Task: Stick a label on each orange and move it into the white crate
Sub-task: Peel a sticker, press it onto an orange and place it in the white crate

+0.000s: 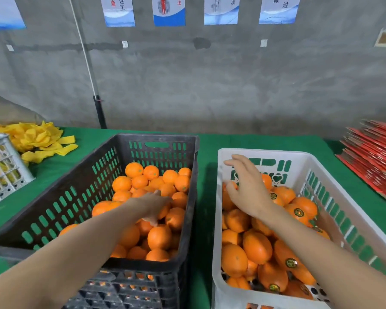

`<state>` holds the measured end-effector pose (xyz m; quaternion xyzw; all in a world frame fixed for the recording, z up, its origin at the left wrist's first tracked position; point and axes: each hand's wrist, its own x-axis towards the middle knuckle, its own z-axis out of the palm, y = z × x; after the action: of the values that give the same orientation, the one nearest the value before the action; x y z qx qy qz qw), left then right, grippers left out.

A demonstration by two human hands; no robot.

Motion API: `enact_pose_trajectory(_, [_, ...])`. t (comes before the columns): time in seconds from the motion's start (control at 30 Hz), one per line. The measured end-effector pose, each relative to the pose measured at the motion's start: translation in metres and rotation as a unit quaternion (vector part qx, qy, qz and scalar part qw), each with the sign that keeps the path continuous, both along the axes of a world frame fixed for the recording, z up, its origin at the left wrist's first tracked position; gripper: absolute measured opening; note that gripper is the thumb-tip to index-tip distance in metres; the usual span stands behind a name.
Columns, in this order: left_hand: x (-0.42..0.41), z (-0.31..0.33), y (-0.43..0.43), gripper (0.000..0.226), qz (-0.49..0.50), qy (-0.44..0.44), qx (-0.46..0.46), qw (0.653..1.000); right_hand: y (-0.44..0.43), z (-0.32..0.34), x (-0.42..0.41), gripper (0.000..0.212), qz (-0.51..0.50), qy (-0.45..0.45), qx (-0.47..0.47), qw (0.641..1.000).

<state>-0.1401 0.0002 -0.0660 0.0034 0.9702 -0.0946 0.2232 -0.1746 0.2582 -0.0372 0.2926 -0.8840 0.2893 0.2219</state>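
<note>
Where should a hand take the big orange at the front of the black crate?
Grip the orange across its widest part, from above: it lies on top of the heap, and the black crate's wall stands close on its right.

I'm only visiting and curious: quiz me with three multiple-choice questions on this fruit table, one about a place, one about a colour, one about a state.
1. The left hand reaches into:
A the black crate
B a bucket
C a drawer

2. The table cover is:
A red
B green
C blue

3. The right hand over the white crate is:
A clenched in a fist
B gripping a knife
C open, fingers spread

Answers:
1 A: its wrist goes down among the unlabelled oranges there.
2 B: green cloth shows round both crates.
3 C: its straight fingers hold nothing.
</note>
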Motion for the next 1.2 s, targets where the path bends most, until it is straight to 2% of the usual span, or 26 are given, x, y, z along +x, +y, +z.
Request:
enact_pose_trajectory(0.1, [0.0,-0.006,0.002,0.084,-0.021,0.043,-0.054,0.997,0.001,0.008,0.048,0.039,0.06,-0.023,-0.007,0.998])
enact_pose_trajectory(0.13, [0.001,-0.004,0.004,0.075,-0.009,0.076,-0.031,0.997,0.003,0.01,0.063,0.037,0.08,-0.024,-0.011,0.996])
enact_pose_trajectory(0.2, [0.005,0.005,0.007,0.055,0.053,0.173,0.101,0.978,0.008,0.01,0.089,0.031,0.114,-0.013,-0.021,0.993])
enact_pose_trajectory(0.23, [0.008,0.013,0.007,0.051,0.102,0.229,0.187,0.95,0.01,0.01,0.102,0.027,0.127,-0.012,-0.033,0.991])
enact_pose_trajectory(0.3, [0.02,0.035,0.009,0.056,0.21,0.331,0.336,0.856,0.014,0.008,0.13,0.02,0.165,-0.025,-0.06,0.984])
enact_pose_trajectory(0.37, [0.037,0.059,0.011,0.064,0.283,0.377,0.46,0.752,0.017,0.0,0.158,0.012,0.215,-0.028,-0.067,0.974])
enact_pose_trajectory(0.4, [0.048,0.069,0.014,0.064,0.288,0.38,0.531,0.7,0.018,-0.006,0.171,0.01,0.245,-0.047,-0.056,0.967])
enact_pose_trajectory(0.43, [0.06,0.077,0.016,0.062,0.28,0.376,0.593,0.655,0.018,-0.016,0.181,0.012,0.272,-0.091,-0.026,0.958])
enact_pose_trajectory(0.47, [0.073,0.082,0.02,0.058,0.27,0.37,0.631,0.626,0.017,-0.029,0.187,0.016,0.283,-0.156,0.031,0.946])
enact_pose_trajectory(0.53, [0.1,0.089,0.028,0.047,0.256,0.357,0.668,0.6,0.013,-0.069,0.192,0.03,0.209,-0.284,0.238,0.905])
enact_pose_trajectory(0.57, [0.111,0.09,0.032,0.046,0.252,0.347,0.682,0.592,0.011,-0.092,0.193,0.034,0.145,-0.34,0.338,0.866])
enact_pose_trajectory(0.6, [0.121,0.091,0.038,0.049,0.248,0.336,0.693,0.588,0.008,-0.111,0.193,0.034,0.099,-0.372,0.399,0.832])
enact_pose_trajectory(0.63, [0.13,0.09,0.044,0.053,0.244,0.325,0.697,0.591,0.005,-0.124,0.194,0.033,0.071,-0.38,0.432,0.815])
enact_pose_trajectory(0.7, [0.144,0.088,0.054,0.053,0.243,0.31,0.695,0.602,-0.002,-0.143,0.194,0.033,0.03,-0.378,0.46,0.803])
enact_pose_trajectory(0.8, [0.157,0.083,0.064,0.045,0.23,0.29,0.708,0.602,-0.007,-0.157,0.194,0.033,0.022,-0.387,0.454,0.802])
enact_pose_trajectory(0.97, [0.169,0.076,0.077,0.061,0.225,0.253,0.727,0.597,-0.008,-0.171,0.196,0.037,0.029,-0.373,0.474,0.797])
enact_pose_trajectory(1.03, [0.172,0.073,0.079,0.064,0.216,0.242,0.722,0.611,-0.01,-0.166,0.195,0.039,0.045,-0.371,0.477,0.796])
enact_pose_trajectory(1.13, [0.179,0.069,0.083,0.061,0.188,0.216,0.713,0.64,-0.013,-0.154,0.199,0.033,0.055,-0.38,0.416,0.824])
enact_pose_trajectory(1.2, [0.185,0.064,0.083,0.059,0.182,0.187,0.707,0.658,-0.007,-0.139,0.203,0.018,0.077,-0.387,0.349,0.85])
